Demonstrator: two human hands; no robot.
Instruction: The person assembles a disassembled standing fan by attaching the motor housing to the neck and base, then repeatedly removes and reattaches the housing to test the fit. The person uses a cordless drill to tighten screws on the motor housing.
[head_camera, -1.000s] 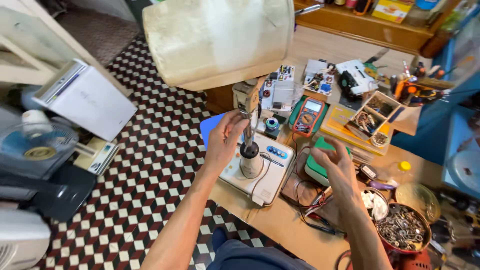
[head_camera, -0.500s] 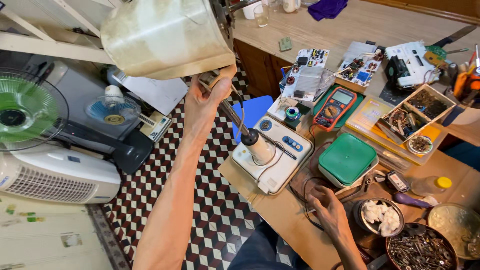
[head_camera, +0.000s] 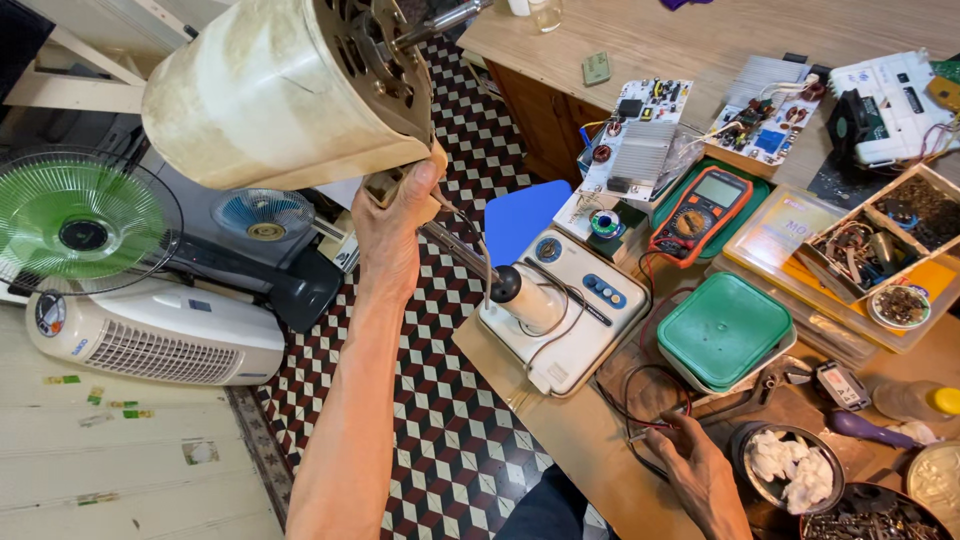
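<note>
Raised since half a second ago, the left hand (head_camera: 395, 225) now lifts the cream-coloured cylindrical fan motor housing (head_camera: 285, 90) higher, fingers closed around its neck joint beneath. Its thin metal stem (head_camera: 455, 250) slants down to the white fan base with blue buttons (head_camera: 565, 320) on the wooden counter (head_camera: 580, 445). Lower down, the right hand (head_camera: 700, 470) rests on the counter, fingers loosely curled at black wires (head_camera: 640, 400), beside the green square plastic lid (head_camera: 725, 330) and an orange multimeter (head_camera: 700, 212).

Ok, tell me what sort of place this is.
Probably a small appliance repair workshop: a multimeter and bare circuit boards lie on the workbench, and the left hand holds a fan motor housing.
</note>
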